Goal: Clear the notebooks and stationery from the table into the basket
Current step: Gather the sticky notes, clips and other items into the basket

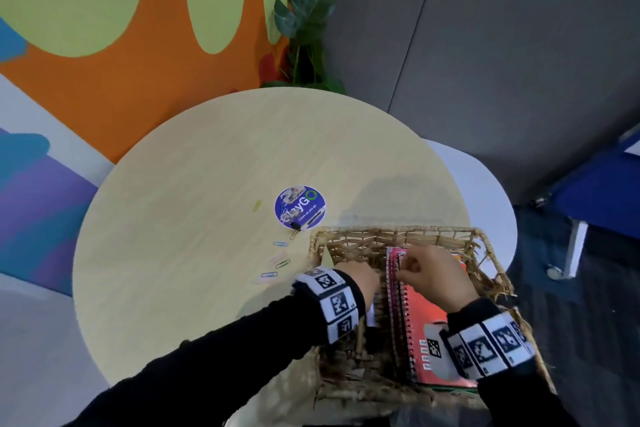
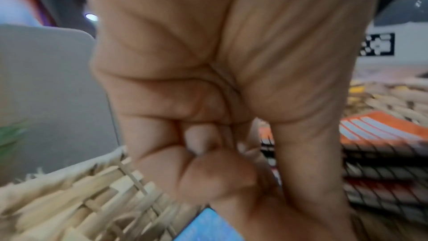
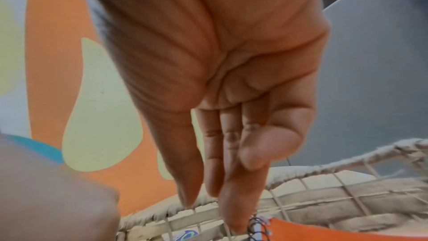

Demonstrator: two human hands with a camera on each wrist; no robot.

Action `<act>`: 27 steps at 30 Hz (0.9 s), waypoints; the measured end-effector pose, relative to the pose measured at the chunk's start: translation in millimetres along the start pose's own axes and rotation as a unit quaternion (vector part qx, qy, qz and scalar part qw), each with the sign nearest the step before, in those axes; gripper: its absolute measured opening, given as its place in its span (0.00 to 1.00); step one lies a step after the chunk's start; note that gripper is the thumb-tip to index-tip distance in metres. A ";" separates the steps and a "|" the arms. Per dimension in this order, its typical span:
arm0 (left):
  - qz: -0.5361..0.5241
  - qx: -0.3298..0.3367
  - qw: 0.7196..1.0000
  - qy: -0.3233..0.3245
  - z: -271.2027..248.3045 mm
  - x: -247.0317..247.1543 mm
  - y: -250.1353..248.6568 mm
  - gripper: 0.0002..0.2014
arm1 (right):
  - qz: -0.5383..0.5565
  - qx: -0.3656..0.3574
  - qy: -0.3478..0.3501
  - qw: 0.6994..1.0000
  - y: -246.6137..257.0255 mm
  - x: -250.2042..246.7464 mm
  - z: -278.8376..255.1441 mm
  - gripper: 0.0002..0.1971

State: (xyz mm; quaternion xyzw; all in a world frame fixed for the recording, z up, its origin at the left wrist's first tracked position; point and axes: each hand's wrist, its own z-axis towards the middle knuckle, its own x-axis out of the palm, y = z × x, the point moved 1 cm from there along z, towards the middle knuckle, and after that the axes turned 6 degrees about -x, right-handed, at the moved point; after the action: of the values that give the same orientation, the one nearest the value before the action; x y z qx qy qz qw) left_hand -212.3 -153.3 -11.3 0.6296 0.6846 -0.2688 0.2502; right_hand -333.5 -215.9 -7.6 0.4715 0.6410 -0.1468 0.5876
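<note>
A wicker basket (image 1: 398, 229) stands at the table's front right edge. Orange spiral notebooks (image 1: 426, 315) lie stacked in its right half. My right hand (image 1: 429, 274) reaches over their far end with straight fingers; in the right wrist view one fingertip (image 3: 234, 223) touches the wire spiral of a notebook (image 3: 324, 230). My left hand (image 1: 356, 279) is inside the basket's left half, its fingers curled into the palm (image 2: 208, 162), and I see nothing in them. A blue item (image 2: 208, 226) lies just under it. Several coloured paper clips (image 1: 277, 263) and a binder clip (image 1: 294, 227) lie on the table left of the basket.
A round purple sticker (image 1: 300, 206) sits mid-table with a yellow clip (image 1: 257, 205) beside it. The round beige table (image 1: 194, 184) ends close behind the basket. A white chair (image 1: 491, 204) stands to the right and a potted plant (image 1: 308, 31) behind.
</note>
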 end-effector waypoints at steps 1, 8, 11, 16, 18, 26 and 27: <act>0.017 0.002 1.000 0.020 3.6 2.2 -4.2 0.02 | 0.012 0.000 -0.010 1.000 -5.0 -0.6 -4.3 0.09; 0.020 0.009 0.999 0.024 14.9 1.2 -6.2 0.08 | 0.037 0.017 -0.020 0.999 -23.0 3.9 -18.1 0.06; -0.095 0.021 0.992 -0.085 9.0 -8.6 20.6 0.11 | 0.054 0.002 -0.021 0.998 -18.5 -2.7 -13.5 0.07; -0.390 -0.015 0.877 -0.280 -10.0 -21.2 104.9 0.09 | 0.122 -0.070 -0.049 0.989 19.1 -34.0 25.9 0.06; -0.431 -0.079 0.839 -0.323 -11.2 -15.8 143.3 0.08 | 0.127 -0.102 -0.062 0.985 42.5 -47.5 52.7 0.05; -0.474 -0.211 0.809 -0.278 32.6 43.6 208.7 0.04 | 0.119 -0.140 0.045 0.982 137.2 -38.9 198.7 0.09; -0.487 -0.210 0.805 -0.265 40.7 47.2 204.4 0.05 | 0.094 -0.134 0.078 0.983 146.1 -25.3 219.0 0.10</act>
State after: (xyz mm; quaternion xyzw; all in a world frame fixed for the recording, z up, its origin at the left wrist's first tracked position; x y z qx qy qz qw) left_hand -12.3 -134.0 -84.1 0.0501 0.8480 -0.3614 0.3845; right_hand -88.7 -314.6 10.0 0.4566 0.6516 0.0336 0.6048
